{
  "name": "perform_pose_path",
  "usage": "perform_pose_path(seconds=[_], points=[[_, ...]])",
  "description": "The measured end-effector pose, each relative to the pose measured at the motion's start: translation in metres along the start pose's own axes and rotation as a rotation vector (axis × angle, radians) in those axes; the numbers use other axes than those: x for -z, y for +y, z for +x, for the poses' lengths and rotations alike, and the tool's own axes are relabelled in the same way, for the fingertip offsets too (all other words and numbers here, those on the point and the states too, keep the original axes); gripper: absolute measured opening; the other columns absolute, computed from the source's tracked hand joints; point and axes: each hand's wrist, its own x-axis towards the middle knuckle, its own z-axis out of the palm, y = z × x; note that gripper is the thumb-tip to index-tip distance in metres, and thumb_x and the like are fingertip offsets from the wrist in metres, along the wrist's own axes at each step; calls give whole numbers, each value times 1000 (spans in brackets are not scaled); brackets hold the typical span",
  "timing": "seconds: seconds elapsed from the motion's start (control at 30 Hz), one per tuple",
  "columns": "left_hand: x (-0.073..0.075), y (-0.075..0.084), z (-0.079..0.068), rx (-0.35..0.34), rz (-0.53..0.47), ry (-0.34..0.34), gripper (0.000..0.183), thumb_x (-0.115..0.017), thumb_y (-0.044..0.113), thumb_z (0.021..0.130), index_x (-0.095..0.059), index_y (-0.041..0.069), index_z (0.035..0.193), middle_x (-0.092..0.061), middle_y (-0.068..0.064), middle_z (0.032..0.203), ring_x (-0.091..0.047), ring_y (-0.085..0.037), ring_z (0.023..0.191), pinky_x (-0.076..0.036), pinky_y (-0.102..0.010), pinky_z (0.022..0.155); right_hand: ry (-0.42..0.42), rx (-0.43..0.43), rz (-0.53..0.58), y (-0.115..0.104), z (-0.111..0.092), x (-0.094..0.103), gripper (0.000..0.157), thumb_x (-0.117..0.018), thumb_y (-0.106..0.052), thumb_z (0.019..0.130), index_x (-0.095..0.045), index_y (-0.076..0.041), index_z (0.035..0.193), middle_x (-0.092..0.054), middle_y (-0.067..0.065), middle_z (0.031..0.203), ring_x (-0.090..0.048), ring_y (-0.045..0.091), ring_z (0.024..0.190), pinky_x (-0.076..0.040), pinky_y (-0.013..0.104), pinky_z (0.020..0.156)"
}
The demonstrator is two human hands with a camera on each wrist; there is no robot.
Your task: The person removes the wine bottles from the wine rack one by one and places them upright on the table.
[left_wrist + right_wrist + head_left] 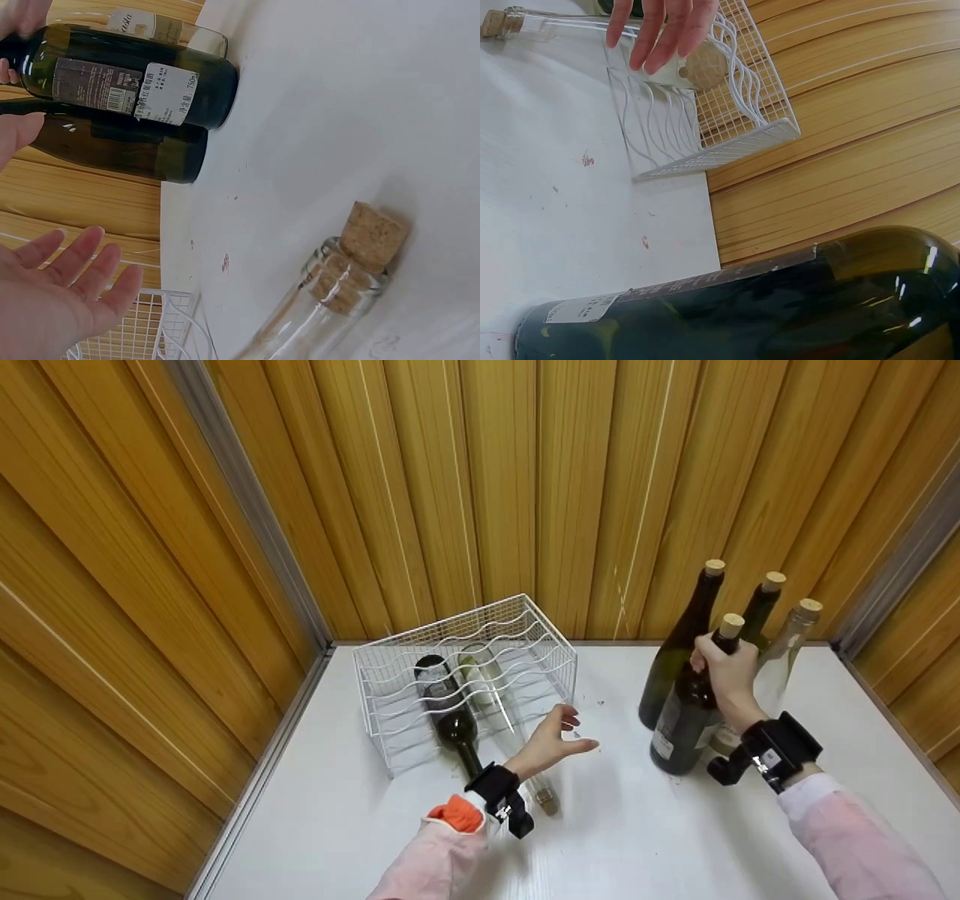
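My right hand (726,673) grips the neck of a dark, corked wine bottle (681,724), which stands upright among other bottles; its labels show in the left wrist view. My left hand (549,746) holds nothing; thumb and fingers are spread apart above the table, near the front right of the white wire rack (465,705). Under the left wrist, a clear corked bottle (504,718) lies in the rack with its neck toward me; its cork (373,236) shows in the left wrist view. Beside it lies a dark bottle (454,727), its neck end hidden by the wrist.
Close around the gripped bottle stand a tall brown-green bottle (679,660), a dark green bottle (761,604) and a clear bottle (780,660), all corked. Wood-look panels (570,495) wall the white table (615,840) at the back and sides.
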Motion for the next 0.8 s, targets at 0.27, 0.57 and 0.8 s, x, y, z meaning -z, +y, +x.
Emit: perform_pose_path(seconds=[0.27, 0.57, 0.8], points=[[-2, -2, 0, -3, -7, -1, 50, -72, 15, 75, -43, -2, 112, -52, -12, 101, -52, -18, 91, -40, -25, 80, -4, 52, -30, 17, 5, 4, 23, -58, -1, 81, -52, 8, 60, -47, 11, 49, -45, 18, 44, -38, 24, 45], [1, 0, 3, -42, 47, -6, 41, -68, 13, 78, -46, -2, 109, -54, -10, 97, -53, -17, 90, -41, -25, 80, -63, 54, 88, 30, 9, 11, 27, -63, -7, 82, -53, 5, 60, -48, 9, 49, -48, 16, 44, -39, 23, 49], [19, 11, 13, -64, 177, 23, 35, -66, 13, 80, -49, -2, 107, -57, -11, 95, -53, -24, 91, -40, -27, 81, -139, -17, -34, -2, 1, 11, 24, -62, -9, 84, -56, 10, 72, -57, 11, 58, -58, 17, 54, -45, 23, 59]])
